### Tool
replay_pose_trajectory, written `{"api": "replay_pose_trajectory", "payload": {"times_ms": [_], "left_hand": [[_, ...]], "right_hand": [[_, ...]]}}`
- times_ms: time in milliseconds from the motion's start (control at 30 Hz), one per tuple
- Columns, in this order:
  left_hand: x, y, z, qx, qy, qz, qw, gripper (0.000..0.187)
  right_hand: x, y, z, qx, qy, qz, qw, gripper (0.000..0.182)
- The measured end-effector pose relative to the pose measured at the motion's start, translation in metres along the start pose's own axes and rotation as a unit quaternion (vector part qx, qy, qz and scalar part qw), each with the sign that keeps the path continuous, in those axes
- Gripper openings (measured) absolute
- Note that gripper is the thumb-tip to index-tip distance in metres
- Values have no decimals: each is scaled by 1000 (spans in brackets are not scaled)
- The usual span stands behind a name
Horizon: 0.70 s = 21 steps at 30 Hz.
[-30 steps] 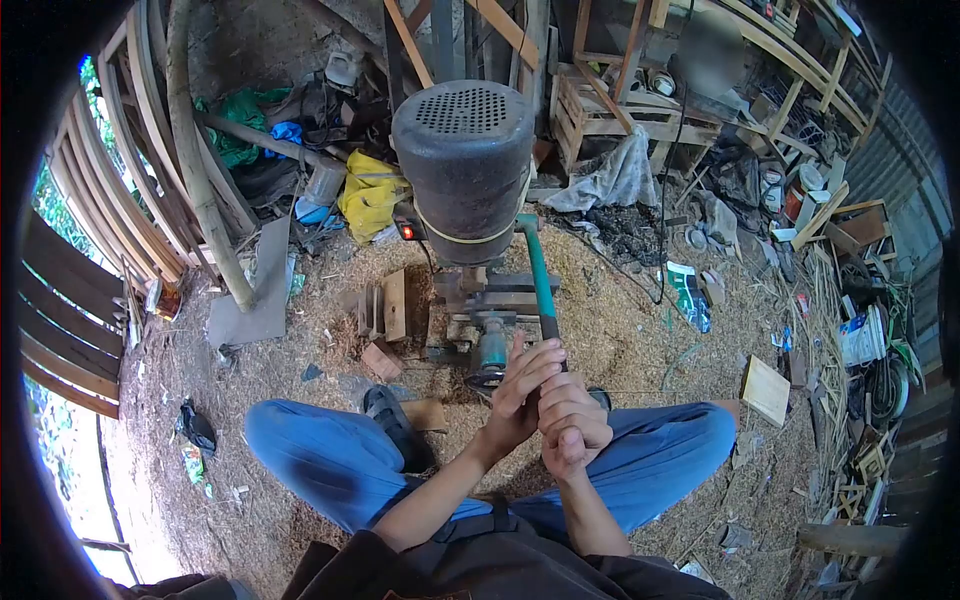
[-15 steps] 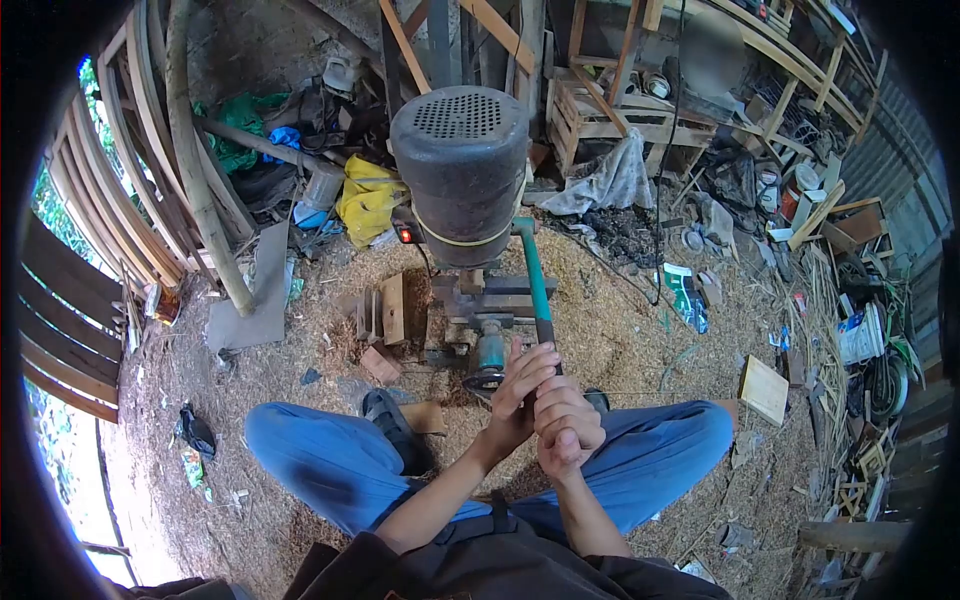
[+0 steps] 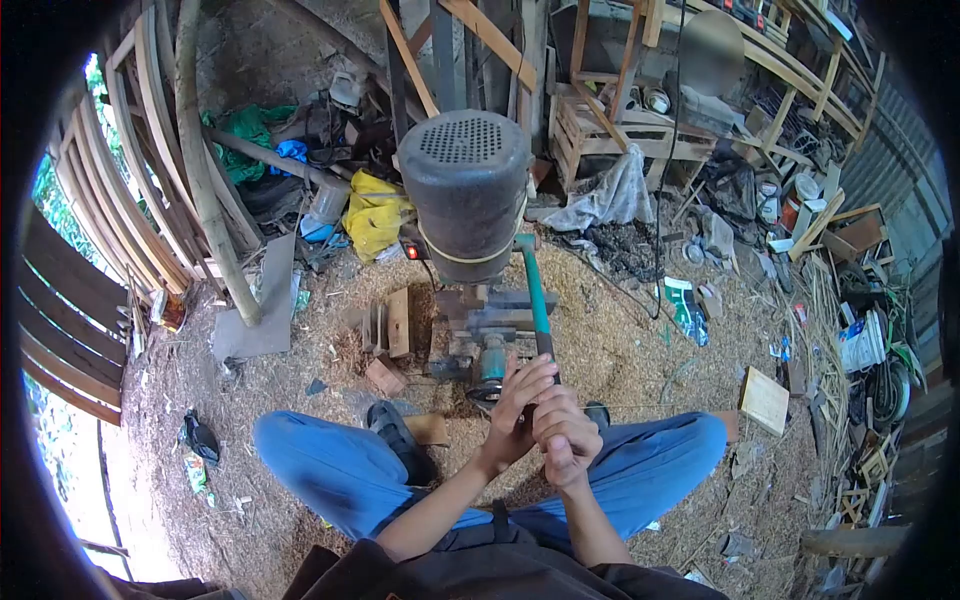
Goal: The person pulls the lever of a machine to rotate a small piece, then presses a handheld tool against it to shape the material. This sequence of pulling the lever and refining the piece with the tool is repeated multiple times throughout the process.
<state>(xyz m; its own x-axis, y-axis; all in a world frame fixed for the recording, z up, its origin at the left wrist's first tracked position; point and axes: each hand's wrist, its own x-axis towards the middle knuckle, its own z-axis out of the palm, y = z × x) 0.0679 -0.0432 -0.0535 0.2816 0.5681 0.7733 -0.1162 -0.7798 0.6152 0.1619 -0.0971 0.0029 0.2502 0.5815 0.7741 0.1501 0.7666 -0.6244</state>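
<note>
A long green handle (image 3: 536,298) with a black grip slants down from beside a dark upright motor housing (image 3: 467,190) with a perforated top. My right hand (image 3: 566,432) is wrapped round the lower end of the black grip. Against it, my left hand (image 3: 514,405) also closes on the grip from the left, its fingers lying over it. Whatever the handle's upper end joins is partly hidden by the motor. Below the motor are dark metal parts (image 3: 495,318) and a teal cylindrical part (image 3: 492,360), just beyond my left fingers.
Wood blocks (image 3: 398,322) and a reddish block (image 3: 385,377) lie left of the machine on sawdust. My legs (image 3: 335,465) bend to either side. A yellow sack (image 3: 375,215), a wooden crate (image 3: 610,140) and a hanging cable (image 3: 660,220) are beyond. A pale board (image 3: 765,401) lies right.
The view has tilted slightly, so the machine and surroundings appear a little lower. Both hands keep their hold on the green handle, with almost no visible movement.
</note>
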Motion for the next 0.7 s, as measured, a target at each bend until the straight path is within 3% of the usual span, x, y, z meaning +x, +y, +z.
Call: {"api": "replay_pose_trajectory", "payload": {"times_ms": [167,367,467,700], "left_hand": [[26,23,-12,39,-28,-73,996,47],[32,12,-62,154,27,-63,986,55],[37,1,-89,214,58,-49,974,49],[64,-4,-110,258,80,-47,962,49]], "right_hand": [[30,-2,-1,3,-19,-16,1000,25],[157,-14,6,-16,-29,3,999,13],[212,14,16,-10,7,-75,997,24],[269,58,13,-75,25,-53,995,51]]}}
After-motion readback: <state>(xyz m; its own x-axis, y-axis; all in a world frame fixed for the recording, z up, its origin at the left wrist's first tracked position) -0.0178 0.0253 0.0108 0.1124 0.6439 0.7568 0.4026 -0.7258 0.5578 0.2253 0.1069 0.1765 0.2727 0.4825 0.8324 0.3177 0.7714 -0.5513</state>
